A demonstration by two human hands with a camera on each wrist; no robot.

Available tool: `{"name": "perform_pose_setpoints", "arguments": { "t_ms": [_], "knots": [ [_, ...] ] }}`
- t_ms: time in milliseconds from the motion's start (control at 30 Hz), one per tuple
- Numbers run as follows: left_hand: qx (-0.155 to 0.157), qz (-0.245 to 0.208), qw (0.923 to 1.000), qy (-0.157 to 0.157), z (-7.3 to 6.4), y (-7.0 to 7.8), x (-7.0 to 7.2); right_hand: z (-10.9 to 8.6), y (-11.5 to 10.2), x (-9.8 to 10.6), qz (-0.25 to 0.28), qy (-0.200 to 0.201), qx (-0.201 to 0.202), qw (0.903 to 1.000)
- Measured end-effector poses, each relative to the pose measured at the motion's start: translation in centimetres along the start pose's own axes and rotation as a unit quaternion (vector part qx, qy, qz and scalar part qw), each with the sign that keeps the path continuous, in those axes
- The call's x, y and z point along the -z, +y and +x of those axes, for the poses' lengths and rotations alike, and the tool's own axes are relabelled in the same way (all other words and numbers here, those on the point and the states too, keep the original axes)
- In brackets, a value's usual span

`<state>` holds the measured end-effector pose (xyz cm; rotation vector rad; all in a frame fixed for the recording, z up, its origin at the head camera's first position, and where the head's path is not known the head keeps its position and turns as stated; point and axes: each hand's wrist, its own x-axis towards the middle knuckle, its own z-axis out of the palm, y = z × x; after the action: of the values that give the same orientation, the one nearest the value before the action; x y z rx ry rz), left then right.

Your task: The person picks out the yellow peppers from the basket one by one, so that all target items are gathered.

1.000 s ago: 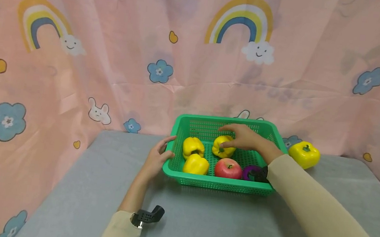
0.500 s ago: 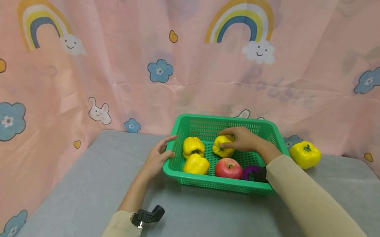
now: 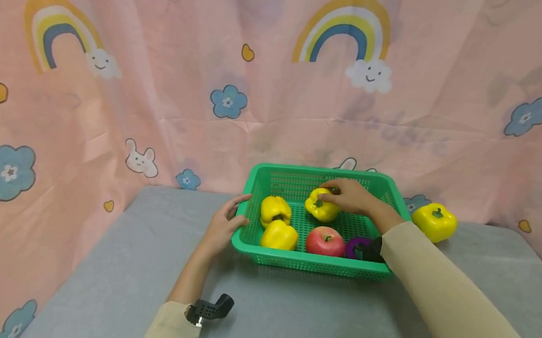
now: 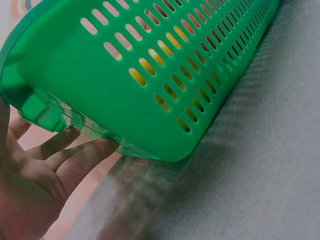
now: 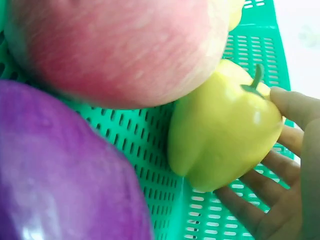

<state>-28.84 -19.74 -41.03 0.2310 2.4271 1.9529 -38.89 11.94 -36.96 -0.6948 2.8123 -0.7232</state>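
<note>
A green plastic basket [image 3: 323, 263] with slotted walls stands on the grey table. Inside it, my right hand [image 3: 351, 195] holds a yellow bell pepper [image 3: 322, 207], thumb near the green stem and fingers along its side. In the right wrist view the same bell pepper [image 5: 222, 132] is tilted close over the slotted bottom. My left hand [image 3: 219, 227] is at the basket's left end. Its extended fingers [image 4: 92, 155] touch the outside of the end wall in the left wrist view.
Two more yellow bell peppers, one behind [image 3: 275, 210] and one in front [image 3: 280, 235], lie at the basket's left. A red apple [image 3: 325, 241] and a glossy purple rounded thing [image 3: 356, 247] lie along the front. Outside, right of the basket, sits another yellow bell pepper [image 3: 434, 222].
My right hand has closed on the bell pepper, which has tipped and shifted slightly right and up. The left hand and basket have stayed in place.
</note>
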Motion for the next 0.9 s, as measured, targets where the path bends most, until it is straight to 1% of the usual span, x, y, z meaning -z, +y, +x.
{"name": "perform_pose_setpoints", "arguments": {
  "t_ms": [33,200,333,500,567,700,800,900],
  "knots": [
    [0.000,0.001,1.0000,0.004,0.2,-0.4,0.0,-0.1,0.0,0.1,0.005,0.000,0.000,1.0000],
    [0.002,-0.007,0.9999,0.007,0.1,-0.3,-0.1,-0.3,0.0,0.6,0.028,-0.002,0.003,0.9996],
    [0.004,-0.012,0.9999,0.006,0.1,-0.4,-0.2,-0.4,0.0,0.9,0.035,-0.009,-0.009,0.9993],
    [0.002,-0.007,1.0000,0.004,0.1,-0.4,-0.1,-0.7,0.4,1.4,0.067,-0.030,-0.027,0.9970],
    [0.001,-0.006,1.0000,0.004,0.1,-0.4,-0.1,-1.0,0.6,1.6,0.072,-0.030,-0.030,0.9965],
    [0.009,-0.005,0.9999,0.006,0.1,-0.4,0.0,-1.5,0.8,1.9,0.075,-0.014,-0.037,0.9964],
    [0.011,-0.004,0.9999,0.006,0.2,-0.4,-0.1,-1.9,0.9,2.1,0.070,0.016,-0.024,0.9971],
    [0.008,-0.005,0.9999,0.005,0.2,-0.3,-0.1,-2.2,1.0,2.2,0.060,0.052,-0.003,0.9969]
  ]
}}
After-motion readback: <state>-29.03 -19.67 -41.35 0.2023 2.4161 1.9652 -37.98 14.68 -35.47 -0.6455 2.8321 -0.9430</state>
